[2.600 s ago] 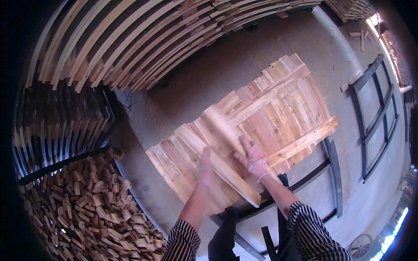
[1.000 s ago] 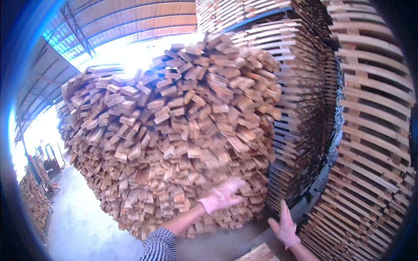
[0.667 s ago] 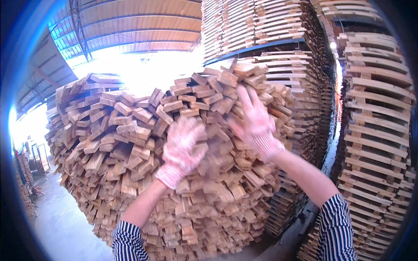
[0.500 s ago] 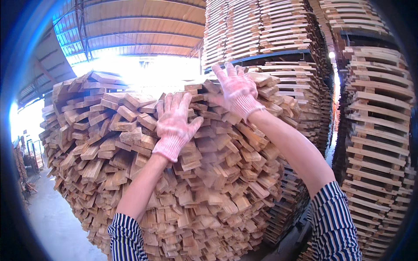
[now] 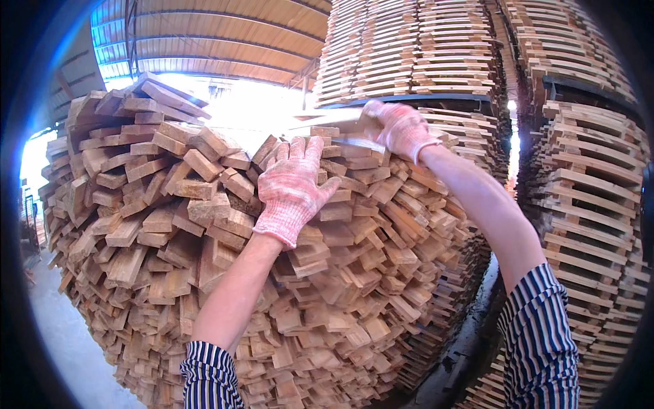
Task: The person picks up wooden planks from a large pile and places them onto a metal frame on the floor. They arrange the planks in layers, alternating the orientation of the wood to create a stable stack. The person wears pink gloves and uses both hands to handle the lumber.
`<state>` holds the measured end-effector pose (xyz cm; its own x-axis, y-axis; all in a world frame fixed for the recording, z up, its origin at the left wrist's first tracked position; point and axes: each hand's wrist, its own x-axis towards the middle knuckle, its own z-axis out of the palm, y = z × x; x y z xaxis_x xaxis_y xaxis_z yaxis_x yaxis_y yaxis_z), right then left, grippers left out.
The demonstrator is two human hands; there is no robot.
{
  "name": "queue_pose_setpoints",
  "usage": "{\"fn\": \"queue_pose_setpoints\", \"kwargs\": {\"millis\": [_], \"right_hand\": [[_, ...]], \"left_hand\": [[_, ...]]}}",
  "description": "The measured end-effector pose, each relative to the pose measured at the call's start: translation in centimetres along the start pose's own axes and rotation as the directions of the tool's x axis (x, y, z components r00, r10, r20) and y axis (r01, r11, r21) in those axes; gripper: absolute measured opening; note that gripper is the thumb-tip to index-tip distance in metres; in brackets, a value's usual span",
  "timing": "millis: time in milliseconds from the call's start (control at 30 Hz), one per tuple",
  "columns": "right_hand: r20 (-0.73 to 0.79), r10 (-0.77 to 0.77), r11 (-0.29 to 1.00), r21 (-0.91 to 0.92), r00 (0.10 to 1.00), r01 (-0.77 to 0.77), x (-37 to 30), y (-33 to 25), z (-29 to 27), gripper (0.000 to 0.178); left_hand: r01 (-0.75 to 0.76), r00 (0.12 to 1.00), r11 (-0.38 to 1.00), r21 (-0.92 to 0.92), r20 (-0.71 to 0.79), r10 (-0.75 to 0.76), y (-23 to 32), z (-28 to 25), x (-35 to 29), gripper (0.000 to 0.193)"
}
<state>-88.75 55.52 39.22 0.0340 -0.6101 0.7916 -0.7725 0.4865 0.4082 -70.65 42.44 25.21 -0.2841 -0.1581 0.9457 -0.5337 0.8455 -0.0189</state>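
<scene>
A tall heap of short wooden boards, ends facing me, fills the middle. My left hand, in a pinkish knitted glove, lies on the front of its upper edge with fingers stretched and thumb apart, holding nothing. To its right and higher, my right hand, gloved alike, is closed around the end of a wooden board. This board is raised over the heap's top and points left, blurred by motion. The bright light behind washes out its far end.
High stacks of slatted wooden pallets rise behind and on the right, with another pallet column across a narrow gap. Pale floor shows at the lower left. A ribbed roof spans overhead.
My right hand has gone from open fingers on the heap's top to gripping a board, lifting it and moving right. My left hand stays on the boards, shifted slightly right in view.
</scene>
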Motion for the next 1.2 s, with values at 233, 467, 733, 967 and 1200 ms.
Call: {"fn": "queue_pose_setpoints", "kwargs": {"millis": [233, 467, 733, 967, 1200], "right_hand": [[-0.239, -0.089, 0.982, 0.142, 0.967, 0.125, -1.3, 4.1, -13.5, 0.045], [-0.366, -0.256, 0.959, 0.02, 0.895, 0.283, -18.5, -4.5, -14.8, 0.042], [-0.132, -0.293, 0.932, 0.18, 0.947, 0.313, -24.2, -5.0, -10.3, 0.046], [0.088, 0.29, 0.658, 0.705, 0.953, -0.265, -10.5, -6.7, -7.9, 0.08], [0.156, -0.003, 0.937, 0.347, 0.988, -0.052, -0.5, -12.5, -0.5, 0.092]], "left_hand": [[0.073, 0.982, 0.968, -0.238, -0.15, -0.111, -0.8, -3.8, -0.2, 0.079], [0.24, 0.97, -0.74, -0.628, 0.19, 0.153, 11.7, -2.1, -1.2, 0.078], [0.509, 0.827, -0.705, -0.494, 0.509, 0.24, 11.2, -3.3, -2.6, 0.066], [0.345, 0.929, -0.556, -0.756, 0.361, 0.084, 1.7, -6.0, -5.1, 0.06], [0.312, 0.944, -0.498, -0.809, 0.323, 0.065, -4.9, -5.4, -7.2, 0.057]]}}
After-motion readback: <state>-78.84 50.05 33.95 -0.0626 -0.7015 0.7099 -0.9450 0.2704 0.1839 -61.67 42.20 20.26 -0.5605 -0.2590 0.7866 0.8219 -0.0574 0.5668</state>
